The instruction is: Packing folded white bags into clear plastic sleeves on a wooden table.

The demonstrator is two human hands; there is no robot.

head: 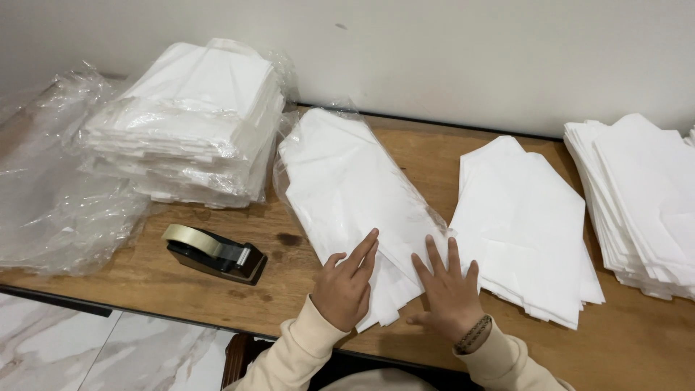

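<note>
Both hands were laid flat, fingers spread and gripping nothing, on the near end of a stack of white paper [347,188] half sleeved in clear plastic. The stack's long axis ran away from the hands, slanting up to the left. The left hand [346,284] and right hand [450,292] were pressed side by side, equally near.

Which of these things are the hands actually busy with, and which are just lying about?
In hand:
left hand and right hand, both flat on the bagged white sheets

Lying about:
tape dispenser
wrapped stack
loose plastic wrap
unbagged pile
far right stack
</note>
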